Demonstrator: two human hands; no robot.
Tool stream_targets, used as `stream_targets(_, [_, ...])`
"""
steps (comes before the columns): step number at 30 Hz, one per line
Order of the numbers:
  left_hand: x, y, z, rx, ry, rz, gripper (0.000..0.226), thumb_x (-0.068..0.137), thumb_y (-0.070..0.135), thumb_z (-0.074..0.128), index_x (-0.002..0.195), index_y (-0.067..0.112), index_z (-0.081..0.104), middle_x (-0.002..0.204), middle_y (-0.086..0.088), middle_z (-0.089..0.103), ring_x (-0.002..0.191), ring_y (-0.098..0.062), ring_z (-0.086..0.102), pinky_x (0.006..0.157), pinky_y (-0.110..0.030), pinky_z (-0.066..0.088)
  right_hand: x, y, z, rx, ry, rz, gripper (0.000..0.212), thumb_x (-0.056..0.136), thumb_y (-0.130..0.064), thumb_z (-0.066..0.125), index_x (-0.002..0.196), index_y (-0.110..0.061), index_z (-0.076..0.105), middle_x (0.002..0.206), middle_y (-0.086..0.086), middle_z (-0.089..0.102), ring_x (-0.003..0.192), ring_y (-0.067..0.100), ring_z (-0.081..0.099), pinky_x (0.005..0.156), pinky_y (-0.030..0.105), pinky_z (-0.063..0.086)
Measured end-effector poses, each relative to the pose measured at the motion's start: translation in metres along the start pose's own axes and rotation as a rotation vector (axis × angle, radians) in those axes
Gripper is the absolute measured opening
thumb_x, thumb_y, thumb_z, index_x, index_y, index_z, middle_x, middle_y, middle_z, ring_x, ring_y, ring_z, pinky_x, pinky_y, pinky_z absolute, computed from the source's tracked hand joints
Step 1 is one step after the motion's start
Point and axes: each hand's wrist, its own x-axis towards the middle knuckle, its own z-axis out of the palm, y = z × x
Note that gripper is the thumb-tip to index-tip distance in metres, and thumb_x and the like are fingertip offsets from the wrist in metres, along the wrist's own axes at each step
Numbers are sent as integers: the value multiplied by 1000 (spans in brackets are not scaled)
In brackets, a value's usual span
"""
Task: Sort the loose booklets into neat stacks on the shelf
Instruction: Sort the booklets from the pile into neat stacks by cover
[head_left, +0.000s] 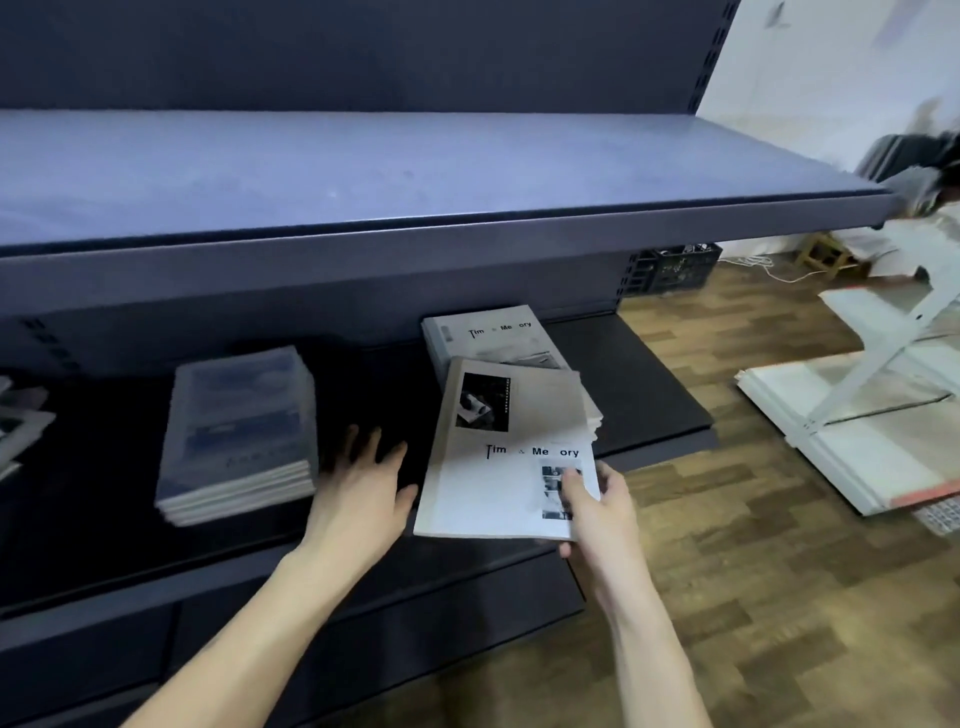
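1. A dark metal shelving unit (363, 270) fills most of the view, with a bare pale blue-grey upper shelf (415, 171) and a darker lower shelf (649, 374) beneath it.
2. Wood-pattern floor (727, 571) runs along the right side; flat white panels (857, 426) lie on it at the far right, and a dark crate (670, 270) sits behind the unit's end.
3. On the lower shelf, left of centre, sits a squared-up stack of blue-covered booklets (239, 436).
4. Toward the right end of the same shelf lies a stack of white booklets (498, 338), the top cover printed with partly legible "Tim & Me ory".
5. 1 white booklet (498, 457) with the same title and 2 dark photo panels rests tilted over the front of that white stack, its near edge overhanging the shelf front.
6. At the far left edge, more booklets (21, 431) are only partly in view and blurred.
7. The right hand (597, 509) clamps the tilted booklet's near right corner, thumb on the cover and fingers below.
8. The left hand (363, 493) is spread flat and empty, fingers splayed, over the dark shelf between the blue stack and the tilted booklet; whether it touches the shelf is unclear.
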Motion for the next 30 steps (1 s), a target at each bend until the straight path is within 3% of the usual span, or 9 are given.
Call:
stream_targets(3, [4,22,5,-19,3,-73,57,97,42,50,150,25,36,159,-9,25,148,-32,13,118,-48,23,18,-6,-15,-37,-69,-97,72,90,-35,70,149,-32,28,125,-10,59,81,10,72,54,31,54])
stream_targets(5, [4,34,7,-11,7,-127,57,97,41,50,150,26,36,158,-9,27,147,-32,17,117,-48,23,28,-8,-26,-134,-79,-179,87,77,-50,78,148,-37,30,136,-13,53,103,11,68,77,42,60])
stream_targets(7, [2,43,10,5,13,-165,56,97,42,51,149,26,38,157,-9,29,145,-33,21,116,-48,24,37,-13,-35,-273,-111,-232,100,66,-59,78,150,-31,32,149,-12,41,126,15,54,95,43,55])
stream_targets(9, [1,51,11,14,10,-201,56,96,43,51,149,26,38,157,-9,29,144,-33,23,115,-47,24,47,-15,-41,-354,-170,-270,97,72,-47,82,152,-21,33,153,-6,36,135,15,45,106,32,42])
stream_targets(12, [3,60,12,20,5,-241,57,97,44,48,150,28,34,158,-7,27,145,-32,21,117,-45,23,61,-18,-48,-499,-190,-350,88,79,-31,81,152,-14,36,154,2,35,139,19,41,110,29,34])
stream_targets(16, [12,67,9,27,0,-271,60,98,45,46,152,29,28,159,-6,23,147,-32,16,118,-46,22,78,-23,-51,-625,-198,-411,76,85,-25,78,151,-14,41,157,3,36,142,21,38,112,30,31])
stream_targets(22, [30,78,3,-8,-24,-303,60,99,45,43,154,29,24,161,-7,16,149,-32,9,120,-47,16,103,-31,-55,-729,-231,-494,73,83,-29,78,148,-22,45,151,-4,45,132,24,36,105,34,38])
stream_targets(27, [41,80,3,-44,-26,-323,59,100,45,43,153,29,24,162,-6,15,149,-31,8,120,-47,15,119,-28,-50,-729,-241,-475,74,82,-32,78,147,-22,46,155,-1,40,142,24,29,113,43,35])
stream_targets(30, [45,78,3,-48,-44,-345,60,100,46,41,154,30,22,162,-5,13,150,-31,7,121,-47,14,126,-26,-45,-726,-277,-462,73,84,-33,77,149,-22,45,159,2,34,146,24,27,115,41,33])
